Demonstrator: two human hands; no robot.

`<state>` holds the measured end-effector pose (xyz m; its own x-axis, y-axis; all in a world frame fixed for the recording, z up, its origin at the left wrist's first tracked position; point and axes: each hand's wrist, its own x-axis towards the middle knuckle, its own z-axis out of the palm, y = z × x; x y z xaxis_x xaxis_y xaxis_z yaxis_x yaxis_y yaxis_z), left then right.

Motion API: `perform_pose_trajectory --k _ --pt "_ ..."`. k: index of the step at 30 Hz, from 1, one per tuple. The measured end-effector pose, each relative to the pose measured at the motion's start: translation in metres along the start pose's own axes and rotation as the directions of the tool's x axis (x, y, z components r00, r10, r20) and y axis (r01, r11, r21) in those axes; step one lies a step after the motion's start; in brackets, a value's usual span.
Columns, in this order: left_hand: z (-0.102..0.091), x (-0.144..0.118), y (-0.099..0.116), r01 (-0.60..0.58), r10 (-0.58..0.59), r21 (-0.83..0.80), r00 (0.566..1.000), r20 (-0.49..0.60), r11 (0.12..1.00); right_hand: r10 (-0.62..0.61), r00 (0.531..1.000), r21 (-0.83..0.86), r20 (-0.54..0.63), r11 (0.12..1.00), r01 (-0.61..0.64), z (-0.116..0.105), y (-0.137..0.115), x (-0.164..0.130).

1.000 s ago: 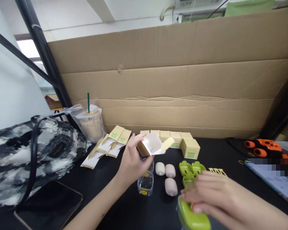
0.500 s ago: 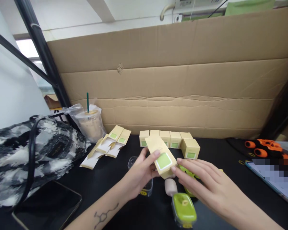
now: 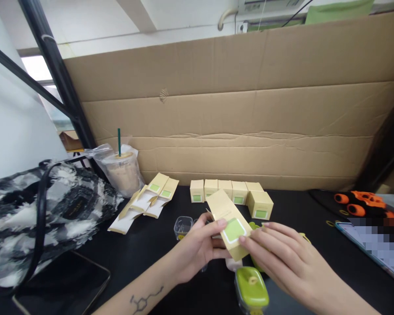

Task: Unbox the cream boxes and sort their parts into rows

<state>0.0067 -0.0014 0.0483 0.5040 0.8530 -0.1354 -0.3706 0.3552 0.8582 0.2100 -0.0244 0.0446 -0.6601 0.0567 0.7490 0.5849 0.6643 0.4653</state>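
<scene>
My left hand grips a tall cream cardboard box with a green label, thumb on its front and fingers behind. The box is tilted, its lower end toward me. Against its lower right side lie the closed fingers of my right hand, one fingertip over the label. Below the box stands a clear container with a green lid. A pale pinkish-white object shows partly behind it. More green pieces are mostly covered by my right hand. A clear cup sits beyond my left wrist.
Several cream boxes stand in a row at the back, and flattened ones lie left of them. A bagged drink, a fluffy bag and a dark tablet are left. A phone and orange toy lie right.
The held box has moved slightly right and toward me, with both hands following. My right fingers now overlap its side and label more. More of the clear cup shows.
</scene>
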Motion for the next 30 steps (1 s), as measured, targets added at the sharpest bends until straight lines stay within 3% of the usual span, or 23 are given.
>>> perform_pose_trajectory --k 20,26,30 --pt "0.0024 -0.003 0.0037 -0.02 0.02 -0.004 0.999 -0.036 1.0 -0.086 0.989 -0.078 -0.119 0.994 0.077 0.0016 0.0 0.0026" --pt "0.0057 -0.0077 0.0062 -0.03 0.029 -0.03 0.999 -0.016 0.999 -0.088 0.976 -0.082 -0.201 0.994 0.072 -0.0007 -0.0059 0.0072" --pt "0.0047 -0.0068 0.0058 -0.017 0.016 -0.03 0.999 -0.031 0.999 -0.101 0.988 -0.081 -0.114 0.992 0.092 0.0023 -0.0047 0.0004"
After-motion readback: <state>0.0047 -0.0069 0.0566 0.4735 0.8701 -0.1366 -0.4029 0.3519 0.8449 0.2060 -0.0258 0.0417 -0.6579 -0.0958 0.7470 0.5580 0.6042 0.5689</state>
